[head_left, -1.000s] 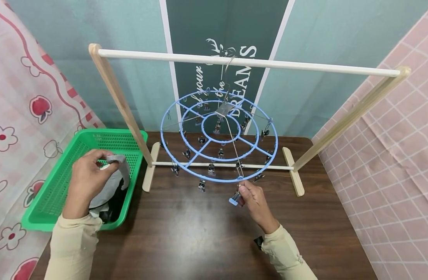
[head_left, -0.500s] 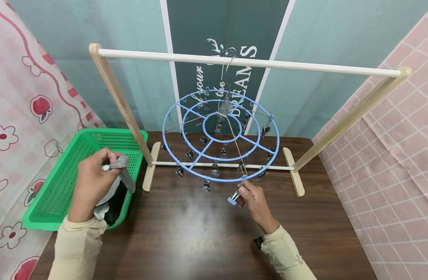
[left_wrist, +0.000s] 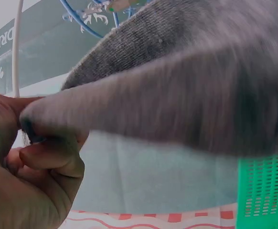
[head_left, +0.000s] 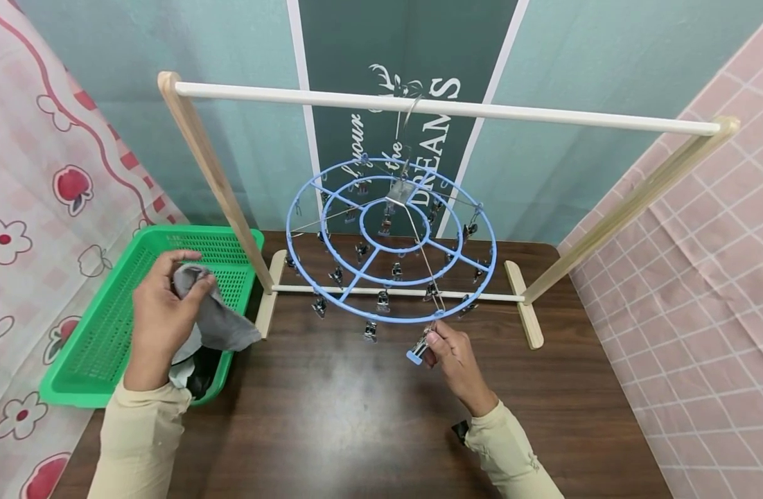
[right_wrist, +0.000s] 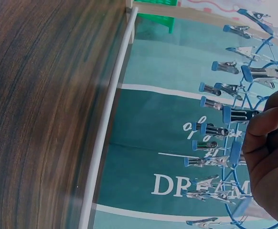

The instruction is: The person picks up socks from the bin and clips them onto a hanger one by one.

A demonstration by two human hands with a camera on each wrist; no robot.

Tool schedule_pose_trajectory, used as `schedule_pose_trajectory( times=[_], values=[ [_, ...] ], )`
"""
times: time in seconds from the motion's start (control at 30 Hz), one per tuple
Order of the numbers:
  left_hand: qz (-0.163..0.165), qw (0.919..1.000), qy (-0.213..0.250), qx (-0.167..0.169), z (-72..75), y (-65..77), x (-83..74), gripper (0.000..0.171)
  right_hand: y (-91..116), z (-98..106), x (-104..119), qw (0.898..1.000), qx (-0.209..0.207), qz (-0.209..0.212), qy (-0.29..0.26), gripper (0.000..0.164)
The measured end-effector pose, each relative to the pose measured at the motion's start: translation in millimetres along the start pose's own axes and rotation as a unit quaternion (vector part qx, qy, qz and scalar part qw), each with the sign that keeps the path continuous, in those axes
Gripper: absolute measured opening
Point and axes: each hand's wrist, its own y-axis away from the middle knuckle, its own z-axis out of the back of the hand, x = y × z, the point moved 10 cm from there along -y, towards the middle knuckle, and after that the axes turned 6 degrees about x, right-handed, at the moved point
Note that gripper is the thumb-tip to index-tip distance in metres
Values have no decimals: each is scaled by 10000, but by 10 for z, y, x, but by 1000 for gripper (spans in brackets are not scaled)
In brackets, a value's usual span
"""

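Observation:
Over the green basket (head_left: 82, 346), my left hand (head_left: 159, 315) pinches a small grey sock (head_left: 222, 322) between thumb and fingers. Its loose end hangs to the right, past the basket's rim. In the left wrist view the knit sock (left_wrist: 167, 100) spreads blurred away from the fingertips. My right hand (head_left: 452, 353) pinches a metal clip (head_left: 418, 349) with a blue tip, at the near edge of a round blue clip hanger (head_left: 381, 320). The right wrist view shows this hand (right_wrist: 272, 148) beside the hanging clips. Light and black fabric (head_left: 200, 374) lies in the basket under the left hand.
The hanger hooks onto the white rod (head_left: 543, 116) of a wooden stand (head_left: 213, 173). Several metal clips (head_left: 382, 300) dangle from its rings. A small black object (head_left: 461, 431) lies by the right sleeve on the brown table (head_left: 344, 430). Curtains surround the table.
My left hand has drawn the grey sock up from the other fabric, and its loose end now swings out rightward. The hanger has shifted slightly; my right hand keeps its pinch on the clip.

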Motion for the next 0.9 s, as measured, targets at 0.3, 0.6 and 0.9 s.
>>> schedule_pose_trajectory(
  times=[0.3, 0.6, 0.9],
  values=[
    [490, 9987, -112, 90, -7, 29, 193, 17, 12, -4, 1, 9999, -45, 92, -43, 23],
    [260, 9899, -1042, 928, -207, 8, 180, 29, -2, -4, -8, 9999, -40, 97, -85, 23],
    [203, 9873, -1448, 616, -227, 14, 174, 23, -3, 10, -59, 10000, -78, 1, 15, 24]
  ],
)
